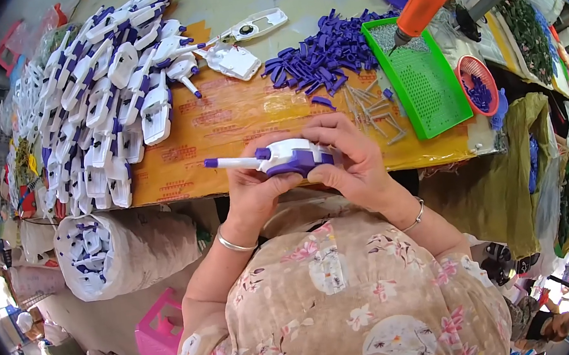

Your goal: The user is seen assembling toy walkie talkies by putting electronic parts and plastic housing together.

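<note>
Because it looks slick, we're going two-handed

Our left hand [254,189] and right hand [359,167] pinch the white-and-purple gadget [289,159] between thumbs and fingers, by the near edge of the table [190,153]. Probably light, stiff plastic; we'd grip its wide body, not the skinny stem [235,163].

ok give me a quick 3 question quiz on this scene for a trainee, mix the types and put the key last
1. True or false: the left hand and right hand both hold the white-and-purple device.
2. For the person, the green tray is where relative to the pile of purple strips? a) left b) right c) underneath
3. What colour are the pieces in the round red basket?

Key: 1 true; 2 b; 3 purple
</note>
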The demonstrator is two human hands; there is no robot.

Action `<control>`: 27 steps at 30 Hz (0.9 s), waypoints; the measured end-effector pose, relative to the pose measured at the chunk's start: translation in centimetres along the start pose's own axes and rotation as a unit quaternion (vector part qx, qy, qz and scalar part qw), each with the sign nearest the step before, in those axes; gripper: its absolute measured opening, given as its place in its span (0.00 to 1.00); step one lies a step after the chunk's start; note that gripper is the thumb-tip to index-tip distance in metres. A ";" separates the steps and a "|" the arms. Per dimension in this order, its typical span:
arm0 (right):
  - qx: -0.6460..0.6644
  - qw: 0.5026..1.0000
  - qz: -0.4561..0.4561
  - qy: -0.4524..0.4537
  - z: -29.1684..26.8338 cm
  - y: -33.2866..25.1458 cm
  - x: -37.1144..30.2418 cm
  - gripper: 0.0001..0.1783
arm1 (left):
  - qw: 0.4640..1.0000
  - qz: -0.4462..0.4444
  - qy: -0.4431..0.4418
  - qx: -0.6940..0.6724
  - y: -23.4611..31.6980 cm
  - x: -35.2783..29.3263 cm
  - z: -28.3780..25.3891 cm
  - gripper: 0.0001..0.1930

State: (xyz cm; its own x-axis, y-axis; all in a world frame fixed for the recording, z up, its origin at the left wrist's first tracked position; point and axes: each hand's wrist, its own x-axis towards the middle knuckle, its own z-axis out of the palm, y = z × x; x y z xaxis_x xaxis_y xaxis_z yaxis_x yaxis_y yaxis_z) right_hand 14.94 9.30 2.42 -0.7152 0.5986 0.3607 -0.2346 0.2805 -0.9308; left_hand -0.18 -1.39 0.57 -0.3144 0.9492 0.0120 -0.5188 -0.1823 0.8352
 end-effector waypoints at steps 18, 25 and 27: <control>-0.140 0.984 -0.106 0.012 -0.9 -0.9 0.6 0.37 | 0.998 0.049 -0.037 0.016 1.4 0.5 1.0 0.29; -0.166 0.983 -0.079 -0.016 -0.4 -1.7 1.1 0.21 | 0.978 0.054 -0.056 0.193 1.4 0.5 0.9 0.37; -0.123 0.989 -0.084 0.009 -0.6 -1.0 1.5 0.19 | 0.986 0.049 -0.030 0.157 1.7 0.7 1.9 0.39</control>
State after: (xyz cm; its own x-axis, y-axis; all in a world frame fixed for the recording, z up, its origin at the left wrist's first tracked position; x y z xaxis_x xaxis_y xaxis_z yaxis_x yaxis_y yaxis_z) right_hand 14.47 10.39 3.98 -0.6671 0.5409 0.5123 -0.1806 0.5497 -0.8156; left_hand 0.19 -0.54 3.07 -0.2978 0.9462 0.1269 -0.2134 -0.1955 0.9572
